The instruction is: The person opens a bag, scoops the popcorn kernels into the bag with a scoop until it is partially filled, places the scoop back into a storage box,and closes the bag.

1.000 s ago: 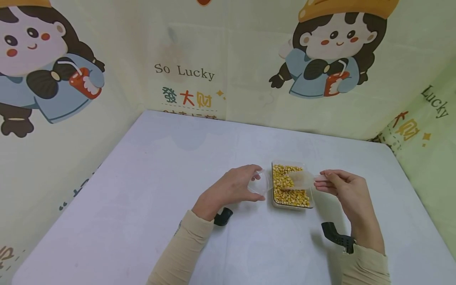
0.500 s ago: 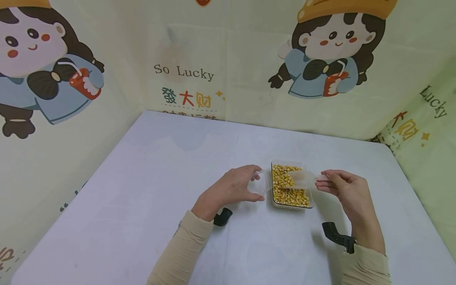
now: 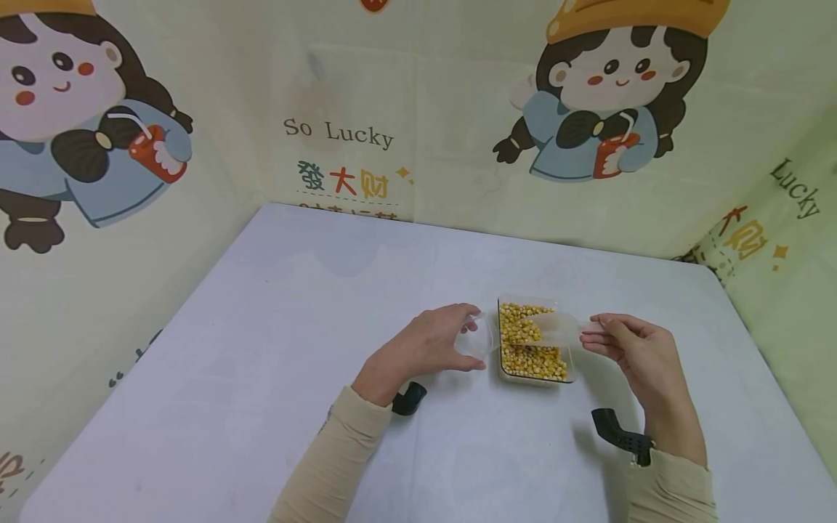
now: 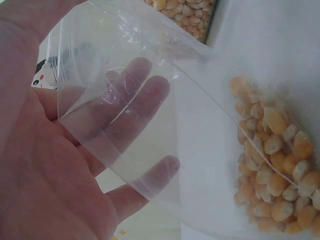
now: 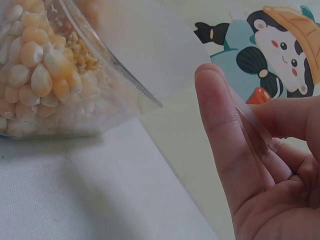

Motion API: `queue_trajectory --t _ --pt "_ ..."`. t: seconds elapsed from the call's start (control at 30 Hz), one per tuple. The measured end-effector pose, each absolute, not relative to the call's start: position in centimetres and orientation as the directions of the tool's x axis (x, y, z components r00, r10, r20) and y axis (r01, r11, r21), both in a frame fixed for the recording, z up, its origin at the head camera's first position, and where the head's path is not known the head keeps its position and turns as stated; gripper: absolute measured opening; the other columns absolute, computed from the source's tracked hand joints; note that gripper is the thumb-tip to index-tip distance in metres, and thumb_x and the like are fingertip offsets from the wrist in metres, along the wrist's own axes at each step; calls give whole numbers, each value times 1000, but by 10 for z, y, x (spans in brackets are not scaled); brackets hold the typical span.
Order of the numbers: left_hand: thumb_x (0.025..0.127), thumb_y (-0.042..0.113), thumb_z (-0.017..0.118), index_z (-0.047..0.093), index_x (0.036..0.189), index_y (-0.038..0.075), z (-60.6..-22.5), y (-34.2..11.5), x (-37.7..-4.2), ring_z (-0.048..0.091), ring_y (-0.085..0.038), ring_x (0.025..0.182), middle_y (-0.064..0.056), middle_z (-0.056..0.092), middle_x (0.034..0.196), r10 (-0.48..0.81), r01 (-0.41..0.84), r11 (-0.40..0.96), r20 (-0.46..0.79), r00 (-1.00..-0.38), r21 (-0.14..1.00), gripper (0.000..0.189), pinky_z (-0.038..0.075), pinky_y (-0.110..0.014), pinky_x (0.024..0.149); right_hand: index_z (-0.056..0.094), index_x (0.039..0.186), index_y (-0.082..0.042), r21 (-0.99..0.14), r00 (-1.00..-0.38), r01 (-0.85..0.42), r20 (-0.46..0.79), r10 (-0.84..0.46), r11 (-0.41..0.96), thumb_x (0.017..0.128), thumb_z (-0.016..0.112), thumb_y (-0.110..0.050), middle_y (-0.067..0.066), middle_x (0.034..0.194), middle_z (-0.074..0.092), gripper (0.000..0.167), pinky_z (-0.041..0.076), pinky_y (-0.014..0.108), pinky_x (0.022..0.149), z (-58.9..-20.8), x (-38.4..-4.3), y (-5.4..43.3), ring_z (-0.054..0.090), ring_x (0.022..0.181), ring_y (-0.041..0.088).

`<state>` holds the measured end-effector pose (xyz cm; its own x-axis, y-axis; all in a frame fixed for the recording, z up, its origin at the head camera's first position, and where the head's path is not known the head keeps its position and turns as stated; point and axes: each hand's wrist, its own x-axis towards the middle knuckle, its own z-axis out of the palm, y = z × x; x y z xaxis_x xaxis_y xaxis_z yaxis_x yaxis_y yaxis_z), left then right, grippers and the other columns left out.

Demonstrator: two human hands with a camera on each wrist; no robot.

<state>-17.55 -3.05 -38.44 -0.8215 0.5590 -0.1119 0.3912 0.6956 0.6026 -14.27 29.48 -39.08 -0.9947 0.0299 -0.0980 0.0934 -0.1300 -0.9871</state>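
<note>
My left hand (image 3: 421, 341) grips a clear plastic bag (image 3: 477, 335) just left of the box. In the left wrist view, my thumb and fingers curve about the wrinkled film, with the fingertips showing through it. Corn kernels (image 4: 277, 165) lie low in that bag. My right hand (image 3: 637, 356) pinches the handle of a translucent scoop (image 3: 556, 329) between thumb and fingers. The scoop reaches left over a clear rectangular box (image 3: 532, 380) filled with yellow corn kernels (image 3: 536, 362), and kernels show at its front end. In the right wrist view, part of the scoop (image 5: 155, 55) overlaps the box's rim.
The box stands on a white-covered table (image 3: 281, 327). Pale cloth walls (image 3: 458, 131) printed with cartoon figures and lettering rise at the back and sides. Black wrist mounts (image 3: 617, 436) sit below both hands.
The right hand and the scoop have shifted very slightly to the right. The left hand, the bag and the box stay nearly still.
</note>
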Motion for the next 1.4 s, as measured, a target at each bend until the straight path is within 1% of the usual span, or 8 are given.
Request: queue_trajectory --t 0.3,0.57,0.83,1.13,1.4 --pt "81 44 80 42 146 16 -385 -31 -175 60 -17 119 2 65 129 570 409 691 -101 -816 596 80 50 -33 100 69 103 -2 -978 -997 75 -80 16 -194 99 60 -14 6 90 77 16 59 29 75 -393 -143 295 76 80 18" --pt "81 44 80 43 146 16 -385 -30 -176 61 -17 118 2 65 129 569 405 690 -104 -816 599 80 50 -33 99 71 100 -4 -973 -997 62 -69 22 -223 99 59 -12 7 90 77 15 59 29 75 -393 -143 296 76 79 17" --pt "81 44 80 43 146 16 -385 -30 -176 60 -17 118 2 65 129 572 407 689 -106 -813 600 80 50 -32 99 70 101 -3 -973 -997 68 -77 30 -222 99 59 -14 6 90 77 16 60 29 74 -394 -142 297 76 80 17" --pt "81 43 80 43 146 14 -387 -29 -176 62 -17 117 2 66 128 581 423 688 -98 -808 590 80 50 -32 98 71 103 -1 -958 -997 67 -75 19 -281 99 60 -13 8 93 77 16 60 30 76 -393 -141 300 76 83 18" --pt "81 43 80 43 145 14 -386 -28 -175 61 -16 117 2 66 128 587 434 686 -92 -804 584 80 50 -31 99 70 104 -1 -966 -998 42 -51 27 -257 99 59 -13 6 95 77 17 60 30 76 -387 -139 299 76 83 18"
